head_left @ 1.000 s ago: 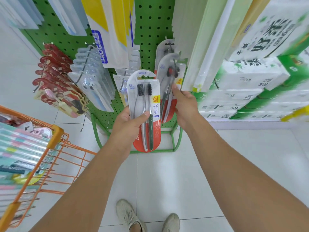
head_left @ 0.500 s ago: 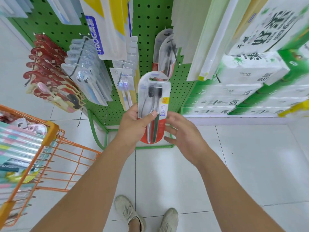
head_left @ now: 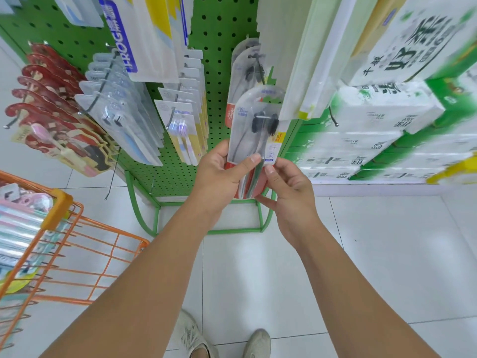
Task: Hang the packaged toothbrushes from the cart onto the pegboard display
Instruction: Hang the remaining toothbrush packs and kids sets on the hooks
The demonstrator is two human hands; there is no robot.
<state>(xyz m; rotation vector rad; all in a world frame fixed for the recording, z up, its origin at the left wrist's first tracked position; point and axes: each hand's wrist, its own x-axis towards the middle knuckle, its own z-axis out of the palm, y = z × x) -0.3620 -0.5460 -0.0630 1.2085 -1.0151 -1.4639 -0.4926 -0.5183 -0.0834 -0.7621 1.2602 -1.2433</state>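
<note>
toothbrush pack [head_left: 254, 135] is held upright just before the green pegboard [head_left: 219, 27], left hand [head_left: 219, 174] gripping its lower half, right hand [head_left: 286, 192] pinching the bottom edge, likely to steady it for the hook.

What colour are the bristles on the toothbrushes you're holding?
Black. The head view shows two dark brush heads inside the clear toothbrush pack, which both hands hold.

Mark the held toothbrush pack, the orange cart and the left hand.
toothbrush pack [head_left: 254, 130], head view, on the clear blister near the black brush heads.
orange cart [head_left: 58, 206], head view, on the orange corner of its rim.
left hand [head_left: 219, 174], head view, on the back of the hand.
</note>
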